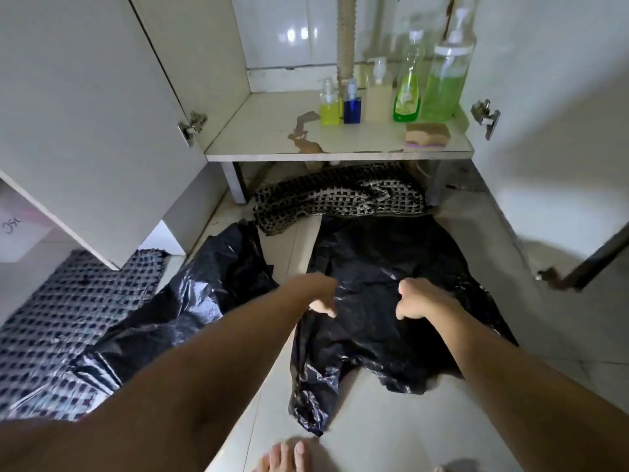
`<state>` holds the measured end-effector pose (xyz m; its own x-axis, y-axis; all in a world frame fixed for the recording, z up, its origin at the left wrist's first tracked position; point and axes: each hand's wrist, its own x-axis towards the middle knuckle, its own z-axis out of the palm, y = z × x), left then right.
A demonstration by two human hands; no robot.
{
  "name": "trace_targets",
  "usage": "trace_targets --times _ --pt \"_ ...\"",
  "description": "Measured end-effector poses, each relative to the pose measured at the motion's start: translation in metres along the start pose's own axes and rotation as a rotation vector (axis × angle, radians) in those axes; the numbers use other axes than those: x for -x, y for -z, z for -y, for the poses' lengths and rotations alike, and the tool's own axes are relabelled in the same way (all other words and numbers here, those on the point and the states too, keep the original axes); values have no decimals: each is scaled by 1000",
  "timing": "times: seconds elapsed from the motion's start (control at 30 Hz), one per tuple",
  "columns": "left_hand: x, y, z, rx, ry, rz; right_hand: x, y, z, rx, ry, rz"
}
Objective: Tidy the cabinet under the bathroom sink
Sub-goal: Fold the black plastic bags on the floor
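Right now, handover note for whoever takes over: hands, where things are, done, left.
Left hand and right hand: both grip the black bag spread on the floor in front of the cabinet.
Second black bag lies crumpled to the left, partly over a checked cloth; another checked cloth sits under the cabinet.
Done: five bottles lined up at the shelf's back right, sponge in front of them.
Left: fold and stow both bags and cloths.

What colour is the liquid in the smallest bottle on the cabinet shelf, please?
Deep blue, in the small bottle, head view.
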<state>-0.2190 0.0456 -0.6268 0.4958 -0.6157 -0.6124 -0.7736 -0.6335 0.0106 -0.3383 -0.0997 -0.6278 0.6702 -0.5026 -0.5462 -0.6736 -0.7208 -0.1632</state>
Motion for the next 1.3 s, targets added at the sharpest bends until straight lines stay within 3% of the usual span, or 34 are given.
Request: trace_targets --times 0.17,0.27,0.53,0.73,0.83,0.97,1.13,1.3 --pt "40 107 89 -44 141 -324 2 46 104 -225 302 -137" --pt "61 119 137 26 199 -423 16 51 160 -270 459 -164" --pt "71 41 225 186 372 -217 -4 -24 233 -267 399 204" --pt "54 6 255 254 349 -146 -46 -37 277 -653 359 65" --pt "51 -3 263 280 350 -149 -59 -42 291 -588 385 81" --pt "58 -5 264 317 363 -160 -60 -44 304 -473 469 -58" --pt "77 6 269 312 398 -184 -29 -14 317 -478 594 -87" --pt "112 45 276 389 435 -401 20 54 327 -644 787 22"
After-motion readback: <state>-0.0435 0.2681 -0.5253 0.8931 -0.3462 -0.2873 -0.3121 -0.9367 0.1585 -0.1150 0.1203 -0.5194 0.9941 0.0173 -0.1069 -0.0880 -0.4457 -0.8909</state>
